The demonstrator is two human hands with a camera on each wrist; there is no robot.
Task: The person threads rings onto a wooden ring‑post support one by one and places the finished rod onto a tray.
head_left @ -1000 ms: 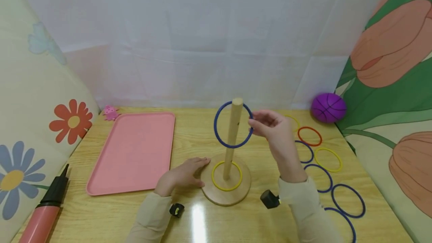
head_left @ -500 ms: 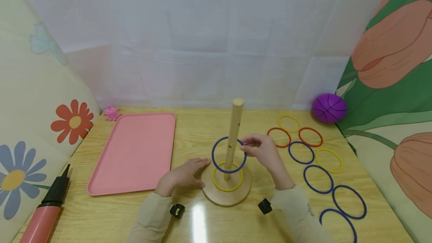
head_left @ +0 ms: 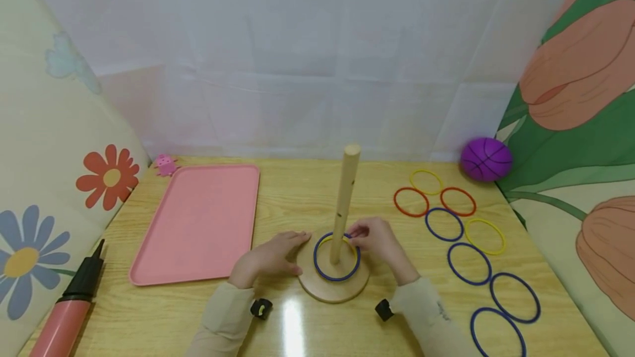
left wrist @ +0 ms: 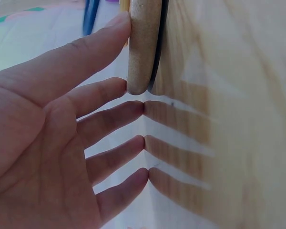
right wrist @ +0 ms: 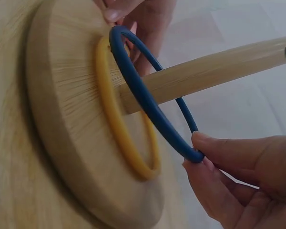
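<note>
One blue ring point(right wrist: 148, 107), round the post point(head_left: 345, 191), is pinched in my right hand point(head_left: 378, 240) near two o'clock, tilted above the yellow ring point(right wrist: 113, 117). My left hand point(head_left: 270, 258), fingers extended, touches the base point(head_left: 333, 292) at nine. I'd call this lowering; next, level it and let go.

Soft light, white glare streak on tabletop point(head_left: 297, 197), hazy wrist views

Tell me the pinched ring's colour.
The pinched ring is blue, clearest in the right wrist view.
</note>
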